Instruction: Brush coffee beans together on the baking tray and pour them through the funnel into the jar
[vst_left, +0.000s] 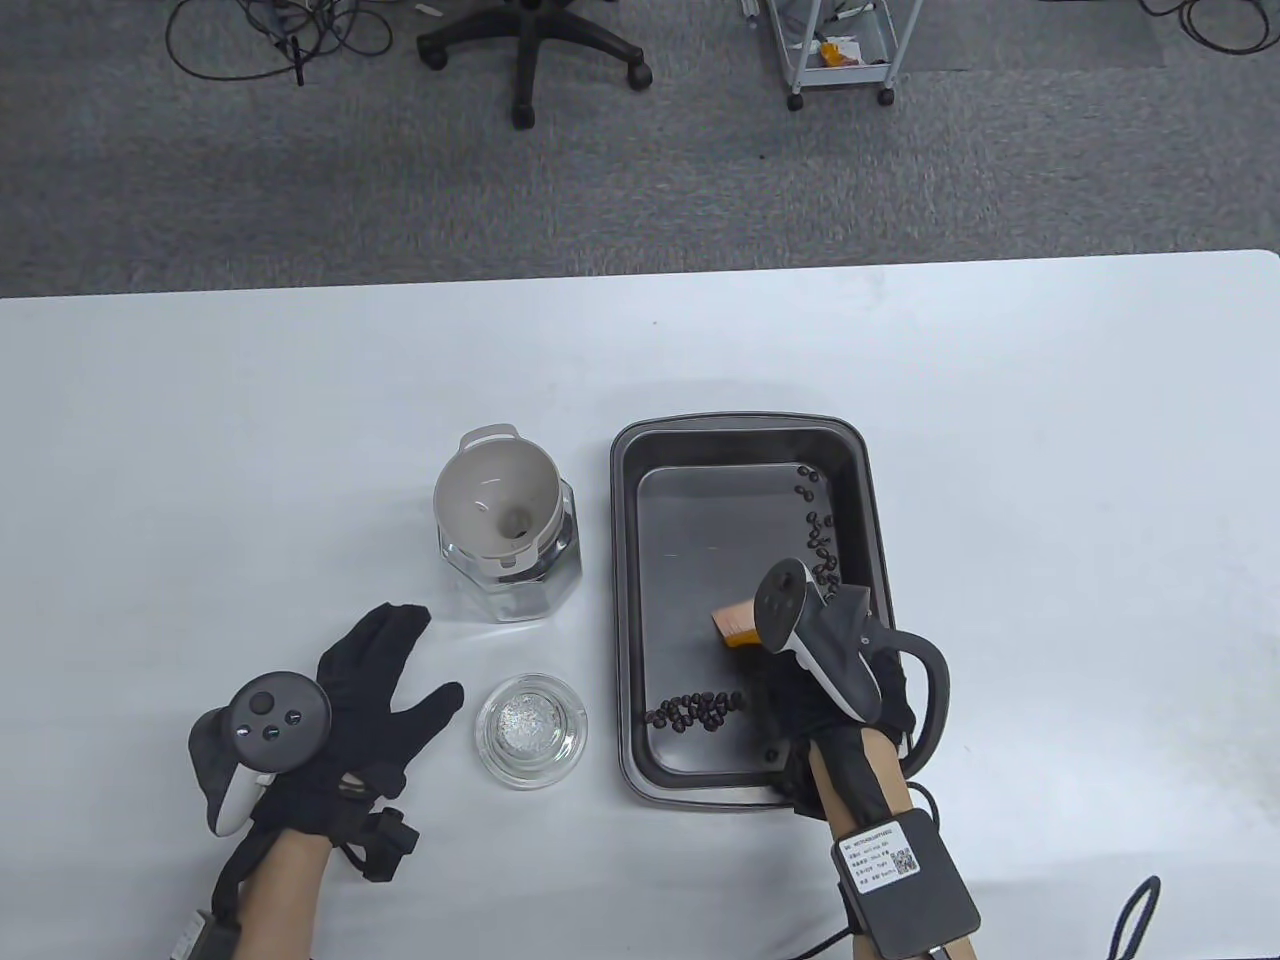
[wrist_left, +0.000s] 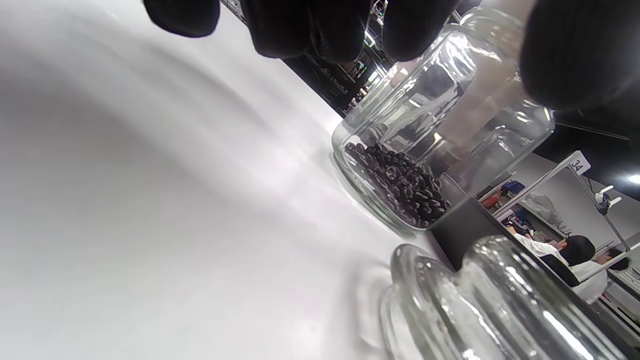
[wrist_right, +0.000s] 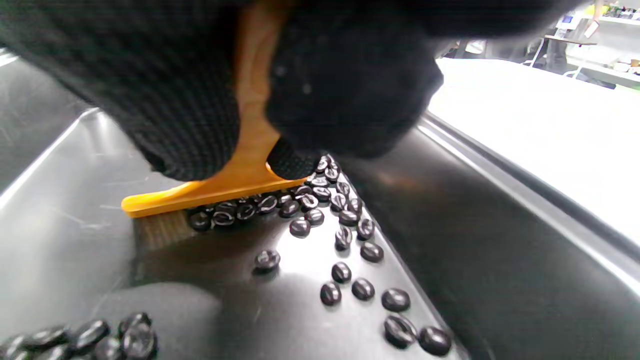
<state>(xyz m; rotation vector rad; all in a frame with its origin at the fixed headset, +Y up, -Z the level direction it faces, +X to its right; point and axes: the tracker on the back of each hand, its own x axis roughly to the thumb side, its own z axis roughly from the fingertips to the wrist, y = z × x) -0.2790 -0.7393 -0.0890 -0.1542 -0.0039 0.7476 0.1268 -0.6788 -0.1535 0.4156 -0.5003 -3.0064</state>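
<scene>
A dark baking tray (vst_left: 628, 560) lies right of centre on the white table. Coffee beans (vst_left: 820, 535) run along its right wall, and another line of beans (vst_left: 695, 710) lies near its front edge. My right hand (vst_left: 830, 690) grips a wooden brush (vst_left: 735, 625) inside the tray; in the right wrist view the brush (wrist_right: 210, 192) stands with its bristles down against beans (wrist_right: 310, 205). A glass jar (vst_left: 510, 575) with a white funnel (vst_left: 495, 495) in its mouth stands left of the tray, and beans (wrist_left: 400, 185) lie in its bottom. My left hand (vst_left: 375, 690) rests flat on the table, empty.
The jar's glass lid (vst_left: 530, 730) lies on the table between my left hand and the tray; it appears as the lid (wrist_left: 490, 305) close up in the left wrist view. Beyond the table's far edge are carpet, an office chair base (vst_left: 530, 45) and a cart (vst_left: 840, 50).
</scene>
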